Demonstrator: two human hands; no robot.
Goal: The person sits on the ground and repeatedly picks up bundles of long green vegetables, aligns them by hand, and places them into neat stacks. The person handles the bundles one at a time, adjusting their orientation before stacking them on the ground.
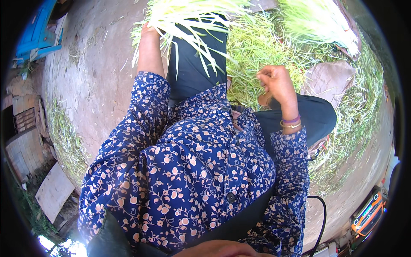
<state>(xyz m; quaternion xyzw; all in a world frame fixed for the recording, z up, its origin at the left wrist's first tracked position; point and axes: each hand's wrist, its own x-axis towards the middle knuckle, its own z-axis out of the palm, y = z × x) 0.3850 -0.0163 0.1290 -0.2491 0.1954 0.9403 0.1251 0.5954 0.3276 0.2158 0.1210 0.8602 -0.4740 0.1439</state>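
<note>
My left hand point(149, 30) holds a loose bunch of long, flat green leaves point(192, 13), like garlic chives. The leaves hide most of its fingers and hang over my dark-trousered leg point(196, 61). My right hand point(276, 79) is raised over my other, folded leg point(308, 112), with a band and a bangle at the wrist. Its fingers are curled in, thumb near the fingertips, and nothing shows between them. Below it spreads a heap of yellow-green leaf trimmings point(253, 54).
A bundle of pale-stemmed leaves point(321, 25) lies at the upper right, beside a brownish cloth or sack point(330, 78). Strewn trimmings point(362, 128) cover the ground at right. A blue vehicle or cart point(38, 32) stands far left, an orange vehicle point(369, 212) lower right. A black cable point(324, 212) curves beside me.
</note>
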